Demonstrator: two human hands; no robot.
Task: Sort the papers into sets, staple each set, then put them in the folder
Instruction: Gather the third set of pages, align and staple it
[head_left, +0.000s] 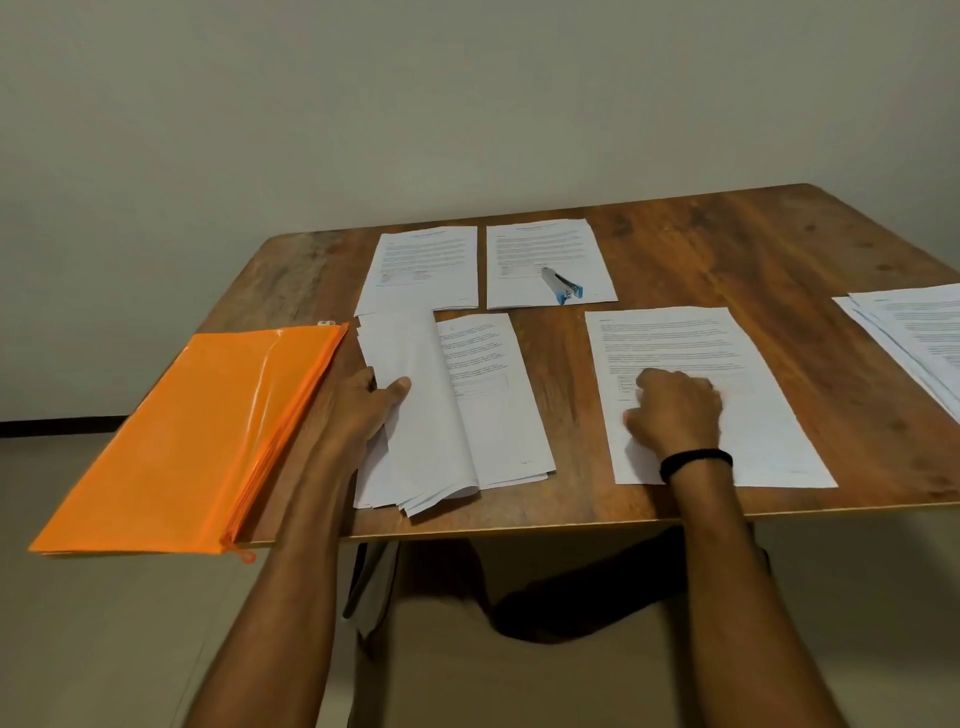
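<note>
— While the left hand (363, 410) lifted pages of the near stack (452, 410), where was the right hand (675, 410)?
— Curled, grasping nothing, pressing a sheet (727, 343). Stapler (562, 287) far; folder (197, 431) left on the table (727, 239).

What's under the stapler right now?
The stapler lies on the far right printed sheet, over its lower text. That sheet lies on the wooden table. Whether more pages lie beneath it cannot be seen.

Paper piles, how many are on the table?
5. Two at the back: one left, one under the stapler. One held by the left hand, one under the right hand, one cut off at the right edge.
</note>
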